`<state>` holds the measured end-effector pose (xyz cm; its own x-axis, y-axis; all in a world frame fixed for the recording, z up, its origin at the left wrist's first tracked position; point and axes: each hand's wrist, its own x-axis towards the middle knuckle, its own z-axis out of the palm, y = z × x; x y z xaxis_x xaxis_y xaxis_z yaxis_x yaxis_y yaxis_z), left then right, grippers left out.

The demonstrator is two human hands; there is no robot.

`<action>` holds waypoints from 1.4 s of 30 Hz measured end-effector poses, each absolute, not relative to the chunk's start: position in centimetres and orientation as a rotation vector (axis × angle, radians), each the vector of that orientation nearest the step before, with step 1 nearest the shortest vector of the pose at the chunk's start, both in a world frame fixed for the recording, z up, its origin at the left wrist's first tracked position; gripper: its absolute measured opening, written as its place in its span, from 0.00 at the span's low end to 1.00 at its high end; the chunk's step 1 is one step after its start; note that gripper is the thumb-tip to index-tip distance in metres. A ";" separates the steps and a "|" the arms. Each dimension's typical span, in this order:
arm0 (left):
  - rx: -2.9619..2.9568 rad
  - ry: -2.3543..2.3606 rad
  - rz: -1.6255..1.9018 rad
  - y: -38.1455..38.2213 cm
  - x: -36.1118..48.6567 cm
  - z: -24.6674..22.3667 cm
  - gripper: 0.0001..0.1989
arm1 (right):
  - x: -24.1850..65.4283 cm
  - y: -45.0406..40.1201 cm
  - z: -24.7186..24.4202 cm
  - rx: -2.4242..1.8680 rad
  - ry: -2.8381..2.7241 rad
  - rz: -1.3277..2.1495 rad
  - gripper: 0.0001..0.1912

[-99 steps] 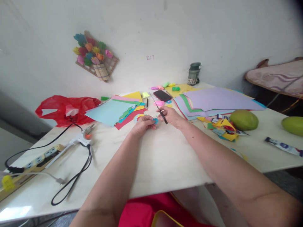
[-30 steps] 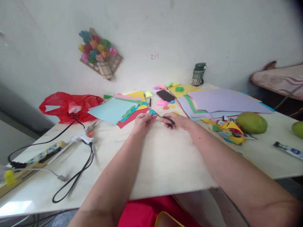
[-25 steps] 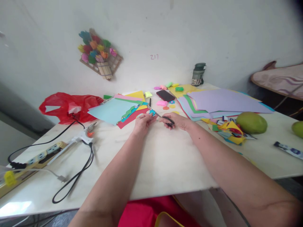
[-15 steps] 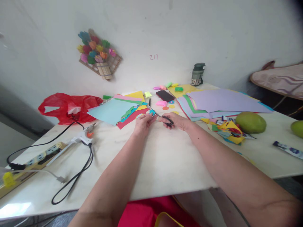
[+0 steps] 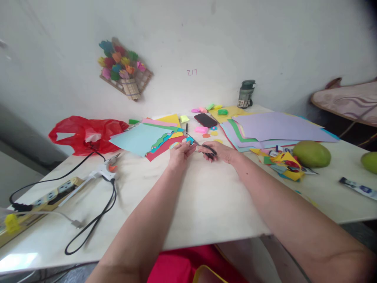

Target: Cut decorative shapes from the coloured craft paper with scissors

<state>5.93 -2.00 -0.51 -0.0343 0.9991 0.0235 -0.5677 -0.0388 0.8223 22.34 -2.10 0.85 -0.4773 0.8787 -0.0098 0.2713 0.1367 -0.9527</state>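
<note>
My left hand pinches a small piece of blue paper above the middle of the table. My right hand is closed round the black handles of a pair of scissors. The scissor blades point up and left and meet the blue paper; whether they are apart is too small to tell. Beyond the hands lie small cut paper shapes, among them an orange one and a yellow one. Red paper with wavy-edged green and blue strips lies just left of my left hand.
Coloured sheets lie at left, with a larger stack at right. A phone, paper scraps and a green mango also occupy the table. At left are a red plastic bag, a glue gun and a power strip.
The view shifts very slightly. Both hands keep nearly the same position, with the scissors still at the blue paper.
</note>
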 end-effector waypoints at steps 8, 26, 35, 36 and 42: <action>0.737 0.760 1.503 -1.9 6.2 -0.6 0.08 | 22.3 -2.1 0.9 -1.105 -1.858 1.340 0.18; 0.708 0.770 1.535 -1.9 6.2 -0.8 0.09 | 22.2 -2.1 0.9 -1.121 -1.850 1.329 0.18; 0.680 0.782 1.547 -1.7 6.2 -0.9 0.08 | 22.0 -1.9 0.5 -1.145 -1.833 1.327 0.17; 0.679 0.777 1.546 -1.7 6.3 -0.9 0.08 | 22.0 -2.0 0.6 -1.147 -1.831 1.329 0.17; 0.687 0.786 1.549 -1.8 6.3 -0.8 0.08 | 22.0 -2.1 0.6 -1.153 -1.826 1.338 0.17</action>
<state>6.29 -1.77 -0.80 -0.1178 0.9930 -0.0081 -0.5933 -0.0638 0.8025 22.00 -2.11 0.64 -0.4490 0.8930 -0.0298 0.2972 0.1178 -0.9475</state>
